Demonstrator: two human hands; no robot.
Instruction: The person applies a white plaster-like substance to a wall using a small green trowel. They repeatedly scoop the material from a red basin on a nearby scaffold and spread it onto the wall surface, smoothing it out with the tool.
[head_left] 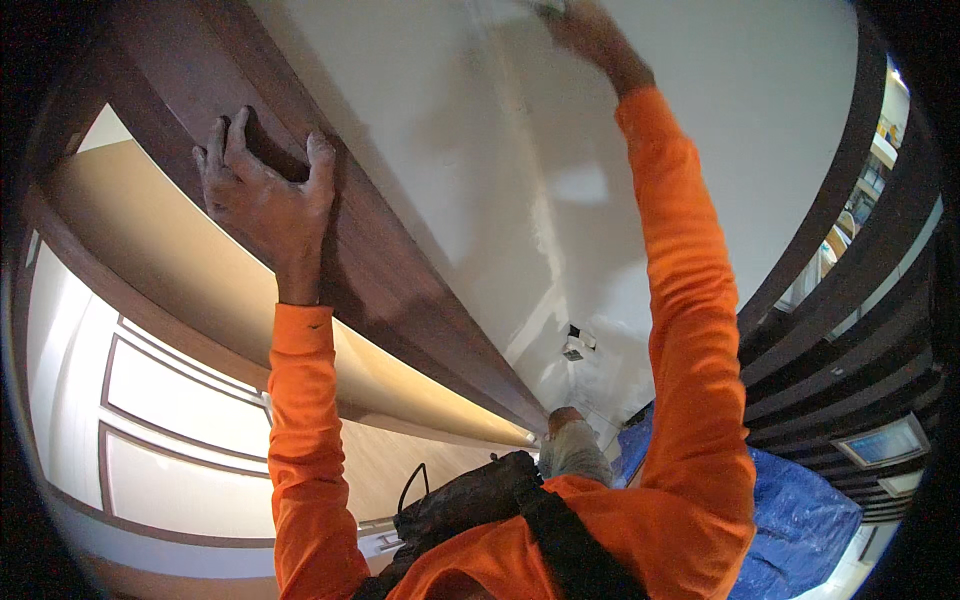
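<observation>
My left hand (265, 195) rests on a dark brown wooden door frame (385, 265), fingers spread apart and dusted with pale powder. Nothing is held in it. High against a white wall panel (420, 100), my right hand (592, 42) is closed around an object that the picture's upper edge mostly cuts off. Motion blurs it, and its kind cannot be told. Down the panel runs a seam (543, 225) smeared with whitish filler. Low on the same wall is a small square opening with an electrical box (577, 343).
Left of the frame lies a lit doorway with a tan inner surface (150, 205) and white panelled doors (185, 400). A black bag (468, 500) hangs at my front. Blue plastic sheeting (795, 515) covers something at lower right, beside dark slatted panelling (850, 385).
</observation>
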